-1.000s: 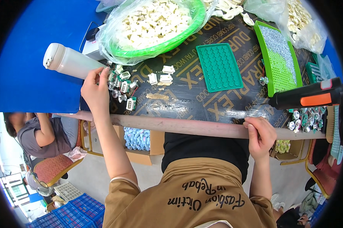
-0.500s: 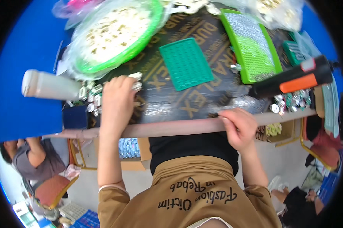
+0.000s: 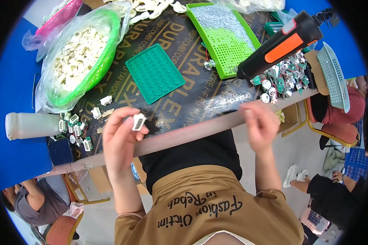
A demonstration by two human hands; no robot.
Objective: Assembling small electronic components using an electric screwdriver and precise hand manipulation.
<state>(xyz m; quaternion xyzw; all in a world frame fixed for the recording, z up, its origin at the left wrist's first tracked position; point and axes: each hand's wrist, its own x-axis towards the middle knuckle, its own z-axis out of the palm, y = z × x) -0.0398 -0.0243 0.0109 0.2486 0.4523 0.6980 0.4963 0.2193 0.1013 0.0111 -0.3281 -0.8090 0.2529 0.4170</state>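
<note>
My left hand (image 3: pixel 120 141) pinches a small white plastic housing (image 3: pixel 138 122) with a dark recess, just above the table's front edge. Two similar white housings, one of them a loose housing (image 3: pixel 105 100), lie on the table beyond that hand. My right hand (image 3: pixel 260 126) hovers at the front edge further right. Its fingers are curled together and blurred, and whatever they may hold cannot be made out. A black and orange power screwdriver (image 3: pixel 282 45) rests beyond it, its tip near a green perforated tray (image 3: pixel 222 61) holding many small silvery parts.
A green moulded tray (image 3: pixel 155 73) lies mid-table. At left stand a plastic-lined green basket (image 3: pixel 106 61) of white housings and a whitish bottle (image 3: pixel 33 125), near small circuit parts (image 3: pixel 76 128). More circuit parts (image 3: pixel 284 77) are heaped at right. Other people sit nearby.
My left hand has drawn back toward the table edge, turned and raised a white housing. My right hand has shifted slightly and blurs. The view has turned.
</note>
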